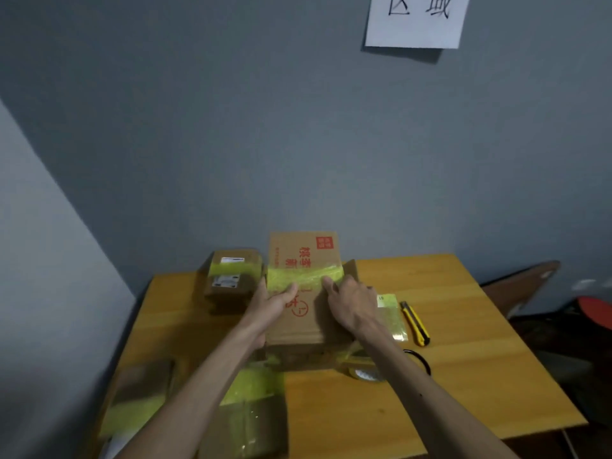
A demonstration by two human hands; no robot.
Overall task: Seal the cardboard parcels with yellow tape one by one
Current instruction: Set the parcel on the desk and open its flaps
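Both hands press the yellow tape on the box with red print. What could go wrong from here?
1. The yellow tape looks wrinkled across the box; the left hand and right hand may press creases in, leaving a weak seal.
2. The tape roll lies under the right forearm, which might knock it.
3. The utility knife lies near the right hand; its blade state is unclear.

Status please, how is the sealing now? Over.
Both busy: left hand, right hand press yellow tape onto box. At right, knife and tape roll, clear of it.
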